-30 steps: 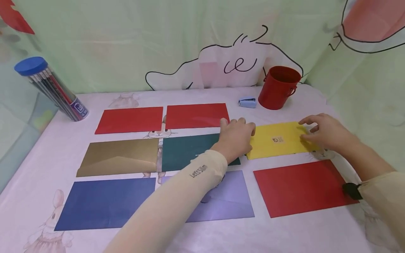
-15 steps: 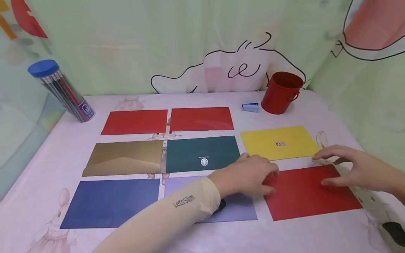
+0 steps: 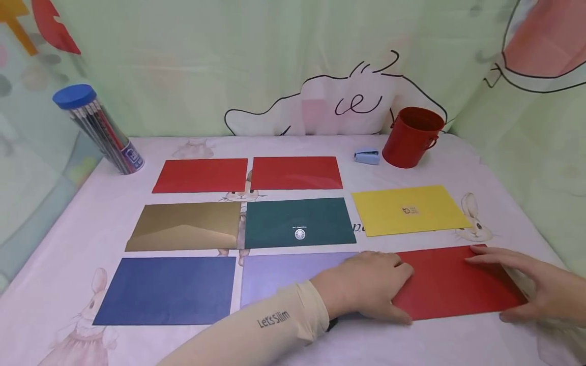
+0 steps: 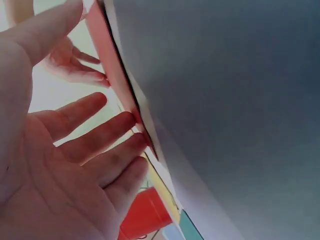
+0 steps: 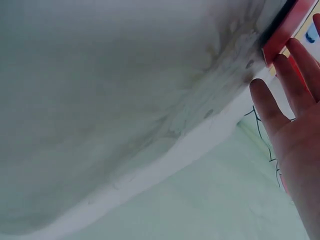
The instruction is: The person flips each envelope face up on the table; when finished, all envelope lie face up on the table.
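At the front right of the table lies a flat red envelope [image 3: 458, 282]. My left hand [image 3: 368, 284] is at its left edge, fingertips and thumb right at the paper, with the forearm across a light purple envelope [image 3: 293, 272]. In the left wrist view, the fingers [image 4: 95, 137] of that hand are extended along the red edge. My right hand [image 3: 542, 292] is spread at the envelope's right side, its fingers reaching over the far right corner and its thumb by the near one. Behind them, a yellow envelope [image 3: 407, 211] with a small printed mark lies flat.
Two red envelopes [image 3: 201, 176] form the back row. A gold envelope [image 3: 185, 226] and a dark green one [image 3: 299, 218] lie before them, with a blue one [image 3: 167, 290] in front. A blue stapler [image 3: 367, 156], red bucket [image 3: 412, 140] and pencil tub [image 3: 103, 132] stand behind.
Both hands have left the yellow envelope and come nearer to the red one at front right. The yellow envelope now lies uncovered, and the red one has been nudged slightly.
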`<action>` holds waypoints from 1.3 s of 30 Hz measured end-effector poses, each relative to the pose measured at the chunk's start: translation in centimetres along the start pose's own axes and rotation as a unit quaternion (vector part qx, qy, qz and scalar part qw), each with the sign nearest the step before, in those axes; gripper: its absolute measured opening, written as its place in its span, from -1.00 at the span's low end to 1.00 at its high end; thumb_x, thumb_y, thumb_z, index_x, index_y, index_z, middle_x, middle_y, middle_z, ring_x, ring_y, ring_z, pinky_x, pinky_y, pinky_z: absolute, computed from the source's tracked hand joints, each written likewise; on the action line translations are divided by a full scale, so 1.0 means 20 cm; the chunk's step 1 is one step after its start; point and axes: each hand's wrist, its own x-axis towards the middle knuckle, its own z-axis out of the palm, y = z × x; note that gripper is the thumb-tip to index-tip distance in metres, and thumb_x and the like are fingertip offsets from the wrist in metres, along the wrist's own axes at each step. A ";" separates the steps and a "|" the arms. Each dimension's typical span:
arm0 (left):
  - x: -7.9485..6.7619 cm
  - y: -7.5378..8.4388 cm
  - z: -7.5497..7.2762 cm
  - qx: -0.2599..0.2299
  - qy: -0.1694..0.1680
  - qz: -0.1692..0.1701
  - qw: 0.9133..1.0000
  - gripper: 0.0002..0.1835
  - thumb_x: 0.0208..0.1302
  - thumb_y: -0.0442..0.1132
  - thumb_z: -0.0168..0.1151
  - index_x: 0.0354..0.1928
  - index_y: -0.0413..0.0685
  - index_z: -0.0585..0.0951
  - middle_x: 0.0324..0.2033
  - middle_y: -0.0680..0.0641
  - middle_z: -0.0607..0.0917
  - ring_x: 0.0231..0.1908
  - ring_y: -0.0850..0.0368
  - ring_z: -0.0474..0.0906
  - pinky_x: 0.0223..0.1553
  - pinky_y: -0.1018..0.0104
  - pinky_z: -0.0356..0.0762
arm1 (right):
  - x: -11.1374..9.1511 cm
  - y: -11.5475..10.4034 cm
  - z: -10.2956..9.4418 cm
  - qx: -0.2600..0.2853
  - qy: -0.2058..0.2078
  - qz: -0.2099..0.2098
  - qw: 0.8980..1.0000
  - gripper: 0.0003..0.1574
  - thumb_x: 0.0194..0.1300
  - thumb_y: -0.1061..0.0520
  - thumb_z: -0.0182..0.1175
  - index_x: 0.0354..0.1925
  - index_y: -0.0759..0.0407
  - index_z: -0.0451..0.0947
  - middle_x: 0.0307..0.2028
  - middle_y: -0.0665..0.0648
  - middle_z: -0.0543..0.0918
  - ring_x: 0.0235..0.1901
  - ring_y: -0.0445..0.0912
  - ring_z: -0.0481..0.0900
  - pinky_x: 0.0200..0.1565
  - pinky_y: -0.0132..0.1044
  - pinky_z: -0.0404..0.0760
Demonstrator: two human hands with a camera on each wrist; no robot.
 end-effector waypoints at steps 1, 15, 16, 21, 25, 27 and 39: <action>0.00 0.01 0.00 0.000 -0.002 0.001 1.000 -0.24 0.11 0.41 0.32 0.30 0.26 0.46 -0.02 0.27 0.48 -0.04 0.42 0.36 0.14 0.51 0.31 | -0.01 0.00 0.00 -0.008 0.007 -0.007 1.000 0.11 -0.33 0.13 0.69 0.26 -0.04 0.48 0.24 -0.63 0.11 0.17 -0.74 -0.08 -0.31 -0.50 0.58; -0.01 0.04 0.00 0.000 -0.008 -0.023 1.000 -0.17 0.05 0.32 0.44 0.36 0.32 0.40 -0.01 0.24 0.45 -0.02 0.38 0.33 -0.01 0.50 0.41 | -0.05 -0.04 0.03 -0.033 0.070 -0.053 0.996 0.13 -0.35 0.16 0.71 0.27 0.02 0.49 0.20 -0.52 0.35 0.23 -0.67 0.05 -0.16 -0.76 0.38; -0.02 0.05 0.00 0.002 -0.006 -0.023 1.000 -0.17 0.05 0.32 0.44 0.36 0.32 0.39 0.00 0.25 0.46 -0.02 0.38 0.34 0.01 0.50 0.40 | -0.05 -0.05 0.03 -0.029 0.069 -0.049 0.996 0.12 -0.34 0.16 0.70 0.27 0.02 0.50 0.20 -0.53 0.35 0.23 -0.67 0.05 -0.17 -0.75 0.40; -0.02 0.05 0.00 0.012 0.003 -0.021 1.000 -0.18 0.04 0.33 0.43 0.35 0.33 0.40 -0.01 0.26 0.51 -0.02 0.38 0.38 0.21 0.45 0.27 | -0.06 -0.05 0.03 -0.010 0.054 -0.022 0.998 0.07 -0.27 0.16 0.68 0.28 0.03 0.49 0.18 -0.55 0.34 0.21 -0.69 0.03 -0.26 -0.64 0.51; -0.02 0.05 0.00 0.020 0.008 -0.016 1.000 -0.26 0.04 0.32 0.42 0.27 0.34 0.44 -0.11 0.29 0.54 -0.12 0.40 0.40 0.14 0.45 0.33 | -0.08 -0.04 0.03 -0.004 0.045 -0.004 0.999 0.04 -0.24 0.13 0.67 0.27 0.01 0.50 0.17 -0.55 0.35 0.19 -0.71 0.03 -0.30 -0.55 0.56; -0.01 0.05 0.00 0.020 0.012 -0.012 1.000 -0.29 0.03 0.31 0.42 0.23 0.34 0.45 -0.19 0.29 0.54 -0.20 0.41 0.39 0.02 0.46 0.38 | -0.08 -0.04 0.03 -0.001 0.044 -0.003 0.999 0.05 -0.23 0.12 0.67 0.28 0.01 0.49 0.17 -0.53 0.37 0.19 -0.71 0.06 -0.29 -0.55 0.56; -0.01 0.03 -0.01 -0.001 0.018 -0.003 1.000 -0.27 -0.01 0.30 0.44 0.24 0.38 0.46 -0.32 0.35 0.54 -0.33 0.42 0.36 -0.21 0.47 0.29 | -0.10 -0.02 0.01 0.009 0.061 0.007 0.998 0.03 -0.25 0.12 0.70 0.25 0.05 0.54 0.11 -0.31 0.58 0.11 -0.63 0.30 -0.21 -0.60 0.52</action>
